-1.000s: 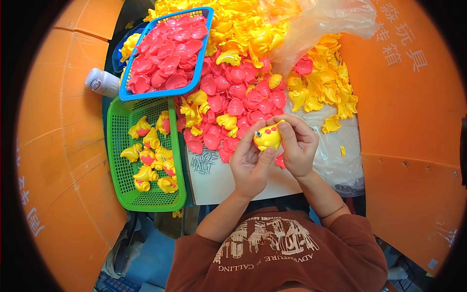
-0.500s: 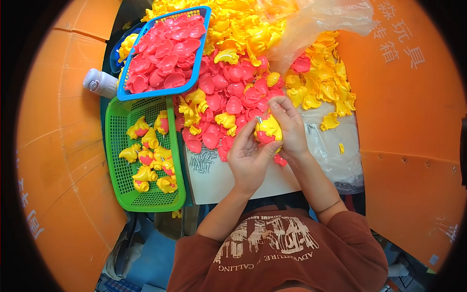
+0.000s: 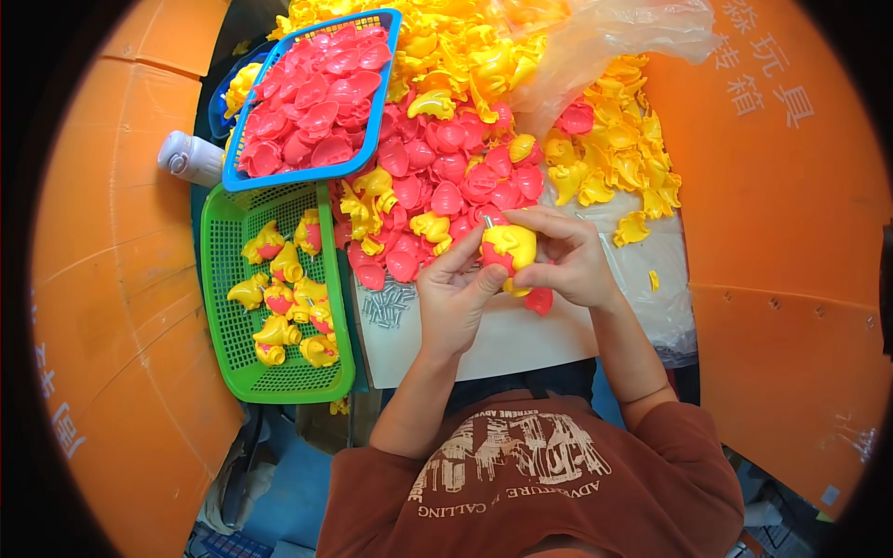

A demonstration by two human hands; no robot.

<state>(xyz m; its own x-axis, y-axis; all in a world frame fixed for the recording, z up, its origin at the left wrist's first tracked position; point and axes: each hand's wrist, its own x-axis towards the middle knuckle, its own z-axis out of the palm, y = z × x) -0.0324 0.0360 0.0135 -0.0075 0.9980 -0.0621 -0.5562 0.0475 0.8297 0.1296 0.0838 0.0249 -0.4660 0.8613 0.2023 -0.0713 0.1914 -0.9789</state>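
Observation:
Between my two hands is a rounded yellow and red plastic toy part point(image 3: 511, 245), with a small metal pin sticking up from its upper left. My left hand point(image 3: 450, 296) pinches its left side, the thumb at its lower edge. On the right, my right hand point(image 3: 569, 258) closes on it with thumb and fingers. A loose red shell piece point(image 3: 539, 300) lies just below the toy part. Left of my left hand, several metal pins point(image 3: 388, 305) lie in a pile on the white work surface point(image 3: 419, 363). Red shells point(image 3: 446, 199) are heaped beyond my hands.
A green basket point(image 3: 347, 372) at the left holds several yellow and red toy parts. Behind it sits a blue basket point(image 3: 372, 149) full of red shells. Yellow shells point(image 3: 605, 158) and a clear plastic bag point(image 3: 605, 46) lie farther back. Orange panels point(image 3: 781, 279) flank both sides.
The toy part has turned and shifted slightly left and down. My right hand has come lower, its fingers now lying across the part's right side; my left hand has moved slightly left.

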